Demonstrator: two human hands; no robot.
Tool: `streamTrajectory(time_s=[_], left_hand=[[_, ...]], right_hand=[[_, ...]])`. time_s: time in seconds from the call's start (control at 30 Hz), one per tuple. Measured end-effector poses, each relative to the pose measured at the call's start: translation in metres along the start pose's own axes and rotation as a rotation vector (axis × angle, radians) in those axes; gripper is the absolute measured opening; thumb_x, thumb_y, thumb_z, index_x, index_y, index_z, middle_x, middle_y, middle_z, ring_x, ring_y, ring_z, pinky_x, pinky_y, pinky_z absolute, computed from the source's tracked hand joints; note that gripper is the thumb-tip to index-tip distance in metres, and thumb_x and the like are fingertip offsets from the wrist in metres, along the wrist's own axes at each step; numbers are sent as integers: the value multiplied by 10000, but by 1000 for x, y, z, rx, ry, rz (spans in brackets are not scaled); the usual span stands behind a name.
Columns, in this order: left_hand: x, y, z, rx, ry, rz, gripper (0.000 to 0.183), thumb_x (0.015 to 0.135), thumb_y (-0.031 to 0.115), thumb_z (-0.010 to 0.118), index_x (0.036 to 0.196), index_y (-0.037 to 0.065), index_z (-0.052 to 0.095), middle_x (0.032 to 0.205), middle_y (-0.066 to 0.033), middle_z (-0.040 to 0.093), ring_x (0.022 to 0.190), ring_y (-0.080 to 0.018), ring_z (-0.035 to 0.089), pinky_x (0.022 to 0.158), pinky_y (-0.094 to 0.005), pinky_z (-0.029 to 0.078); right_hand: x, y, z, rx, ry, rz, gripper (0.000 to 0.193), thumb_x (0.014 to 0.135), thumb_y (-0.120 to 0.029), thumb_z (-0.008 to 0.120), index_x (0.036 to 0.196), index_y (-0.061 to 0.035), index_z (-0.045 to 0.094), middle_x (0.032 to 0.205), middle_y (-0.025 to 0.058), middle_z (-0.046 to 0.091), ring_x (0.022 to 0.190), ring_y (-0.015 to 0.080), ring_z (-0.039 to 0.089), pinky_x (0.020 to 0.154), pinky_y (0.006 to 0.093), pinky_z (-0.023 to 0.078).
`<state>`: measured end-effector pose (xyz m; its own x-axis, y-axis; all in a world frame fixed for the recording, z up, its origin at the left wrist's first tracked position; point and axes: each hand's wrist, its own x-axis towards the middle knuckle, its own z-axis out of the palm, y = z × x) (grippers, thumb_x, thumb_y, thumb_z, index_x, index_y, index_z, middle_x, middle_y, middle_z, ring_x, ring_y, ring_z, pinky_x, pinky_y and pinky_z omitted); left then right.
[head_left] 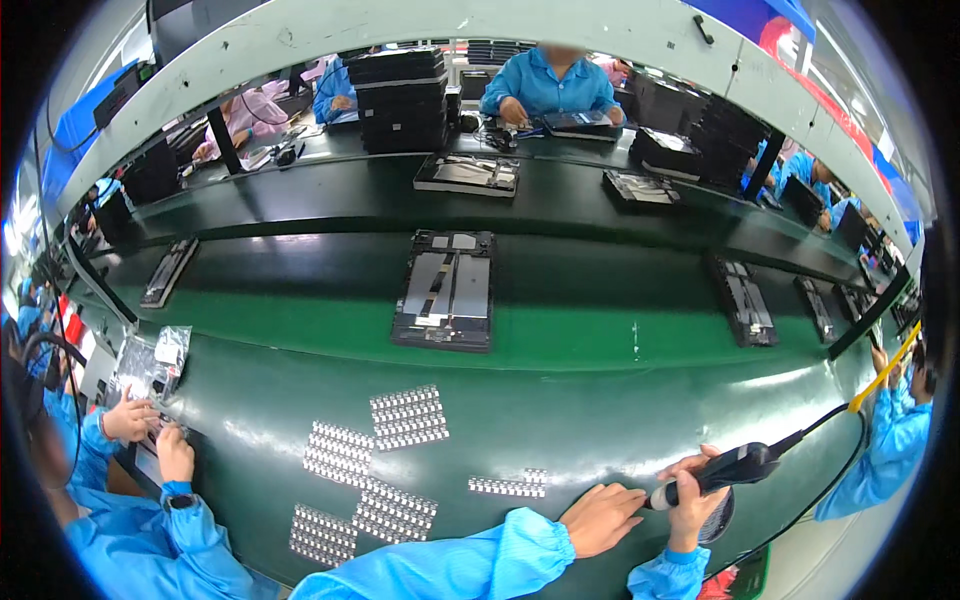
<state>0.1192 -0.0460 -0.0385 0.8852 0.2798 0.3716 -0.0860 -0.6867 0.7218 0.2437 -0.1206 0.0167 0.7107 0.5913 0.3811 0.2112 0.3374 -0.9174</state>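
My right hand (688, 512) is closed around a black corded handheld tool (740, 466), which looks like an electric screwdriver, its light-coloured front end pointing left. My left hand (603, 519) is low over the green table, palm down, fingers stretched toward the tool's front end. No held object shows in it, though its fingertips are partly hard to make out. Left of that hand lies a short strip of small silver-white parts (507, 487). Farther left, several larger sheets of similar parts (408, 417) lie flat. Beside my right hand is a dark round object (717, 516), partly hidden.
An opened tablet-like device (443, 290) lies on the green conveyor (560, 320) ahead, with another opened device (743, 301) to its right. A co-worker's hands (175, 453) work at the left near a clear plastic bag (150, 365). The tool's cable (885, 373) runs up right.
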Motion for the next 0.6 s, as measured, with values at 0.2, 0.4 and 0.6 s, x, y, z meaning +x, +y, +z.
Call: streamTrajectory(time_s=[0.2, 0.4, 0.6], left_hand=[[-1, 0, 10, 58, 13, -7, 296, 849, 160, 577, 1113, 27, 589, 1168, -61, 585, 984, -223, 544, 819, -333, 423], [-2, 4, 4, 167, 107, -53, 311, 830, 97, 578, 1131, 21, 588, 1166, -72, 595, 1129, -221, 523, 992, -428, 354], [-13, 2, -11, 135, 205, -217, 309, 810, -10, 554, 1116, 12, 591, 1172, -145, 597, 1123, -294, 556, 985, -473, 403]], right_hand=[[1, -2, -8, 22, -84, -32, 615, 796, 10, 613, 1329, -32, 310, 1003, 186, 571, 792, 265, 646, 720, 360, 538], [3, -17, -19, 40, -195, 60, 533, 778, -10, 627, 1224, -32, 337, 670, 131, 564, 504, 208, 570, 520, 338, 520], [-1, -6, -27, 117, -437, 87, 527, 752, 44, 664, 1184, -28, 371, 670, 76, 572, 537, 144, 548, 534, 265, 468]])
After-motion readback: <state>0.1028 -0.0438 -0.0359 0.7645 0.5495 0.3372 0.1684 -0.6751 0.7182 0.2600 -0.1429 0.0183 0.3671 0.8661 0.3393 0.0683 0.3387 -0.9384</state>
